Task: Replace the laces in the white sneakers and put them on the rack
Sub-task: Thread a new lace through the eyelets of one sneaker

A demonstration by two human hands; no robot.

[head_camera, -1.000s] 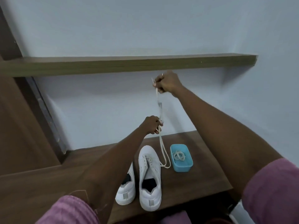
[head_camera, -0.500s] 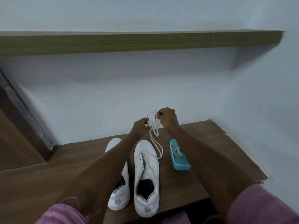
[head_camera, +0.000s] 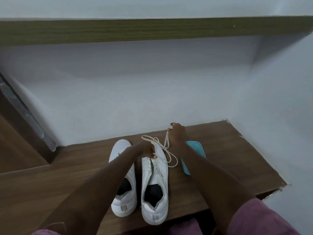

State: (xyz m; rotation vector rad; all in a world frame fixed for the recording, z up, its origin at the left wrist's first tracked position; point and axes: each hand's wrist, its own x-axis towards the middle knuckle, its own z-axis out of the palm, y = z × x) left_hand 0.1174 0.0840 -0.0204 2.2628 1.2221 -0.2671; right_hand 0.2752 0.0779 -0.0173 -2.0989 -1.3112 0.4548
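Lace (head_camera: 166,141), held high before, is now gathered near the surface's (head_camera: 228,158) back edge, pinched by left hand (head_camera: 147,150) and right hand (head_camera: 177,134); likely freed

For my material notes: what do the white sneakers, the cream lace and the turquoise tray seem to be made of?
White low-top sneakers: smooth leather or imitation, slight sheen; which, unclear. Cream thin lace: matte woven textile, hanging in limp loops. Turquoise rectangular tray: probably plastic, from its even colour and rounded corner.

bare wood (head_camera: 228,160) right of blue tray (head_camera: 194,146); shelf (head_camera: 152,31) overhangs above.
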